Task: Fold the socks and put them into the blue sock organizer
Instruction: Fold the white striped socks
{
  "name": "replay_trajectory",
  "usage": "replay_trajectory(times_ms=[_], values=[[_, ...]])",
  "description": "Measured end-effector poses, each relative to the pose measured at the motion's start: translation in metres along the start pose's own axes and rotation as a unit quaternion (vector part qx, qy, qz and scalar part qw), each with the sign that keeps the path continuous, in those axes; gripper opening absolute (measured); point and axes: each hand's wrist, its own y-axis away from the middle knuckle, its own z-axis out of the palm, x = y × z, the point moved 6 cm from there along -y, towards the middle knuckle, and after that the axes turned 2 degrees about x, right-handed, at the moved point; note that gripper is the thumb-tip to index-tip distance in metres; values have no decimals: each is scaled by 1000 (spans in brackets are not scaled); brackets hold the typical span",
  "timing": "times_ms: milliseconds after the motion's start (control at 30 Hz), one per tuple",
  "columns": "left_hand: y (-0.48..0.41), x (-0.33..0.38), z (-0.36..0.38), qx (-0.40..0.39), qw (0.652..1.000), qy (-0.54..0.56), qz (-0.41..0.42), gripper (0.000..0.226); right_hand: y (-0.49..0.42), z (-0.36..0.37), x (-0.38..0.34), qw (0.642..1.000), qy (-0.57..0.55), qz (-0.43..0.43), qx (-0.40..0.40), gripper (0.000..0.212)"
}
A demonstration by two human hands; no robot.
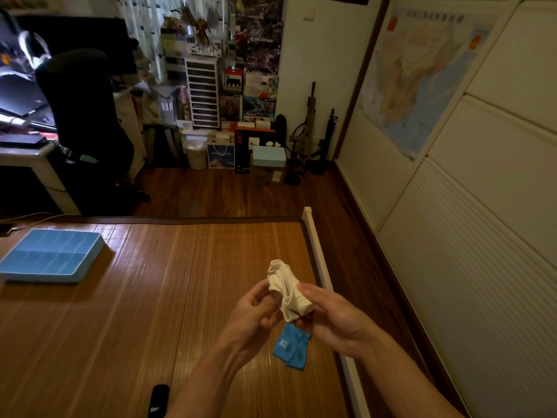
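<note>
- Now I'm pinching one white sock (pixel 288 292) with left hand (pixel 256 315) and right hand (pixel 334 319).
- One blue sock (pixel 291 349) is lying beneath.
- One organizer (pixel 92 257) is sitting leftward.

Surroundings, bedroom.
Black chair (pixel 81 116) far left; map (pixel 422 79) on right wall; small black device (pixel 158 399) lying on bamboo mat (pixel 135 297).

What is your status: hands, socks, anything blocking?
Left hand, right hand both grip white sock. Blue sock lies on mat beneath. Path to blue organizer, far left, looks open.
</note>
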Motion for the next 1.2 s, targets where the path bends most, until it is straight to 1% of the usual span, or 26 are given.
replay_trajectory(times_ms=[100,200,300,400,500,567,633,700,767,800,833,867,900,967,1033,1133,1200], values=[[3,-2,4,-8,1000,0,0,76,1,6,4,1000,-18,6,-15,40],[5,-1,6,-14,1000,-12,7,80,1,12,6,999,-34,6,-25,39],[5,1,7,-4,1000,-17,21,83,0,16,5,999,-46,0,-21,39],[5,3,8,4,999,-16,33,76,-2,15,7,998,-61,-8,1,38],[6,5,9,-4,998,-42,41,65,-4,15,13,998,-67,-11,7,38],[5,4,7,17,997,-60,46,58,-5,12,15,999,-31,-29,30,38],[5,2,4,57,994,-73,55,50,-8,7,16,996,25,-61,67,38],[5,-1,1,94,990,-85,64,45,-11,4,19,991,68,-76,91,32],[6,-1,-3,123,982,-119,85,39,-12,4,20,979,147,-89,110,29],[7,1,-4,138,976,-135,102,35,-11,3,19,963,212,-104,129,32],[7,3,-7,157,970,-143,117,32,-9,3,16,939,281,-130,151,35],[8,4,-10,179,965,-140,127,31,-6,3,13,907,347,-167,169,40],[8,5,-13,200,963,-129,130,31,-3,6,10,872,406,-211,173,48],[6,4,-14,217,964,-99,122,33,0,16,11,813,494,-274,141,66],[5,1,-13,216,968,-75,101,33,-1,23,17,780,542,-292,110,75],[4,-5,-13,209,976,-15,66,31,-1,22,19,738,589,-303,127,81],[3,-8,-12,194,980,21,37,31,-1,20,19,704,629,-311,114,81]])
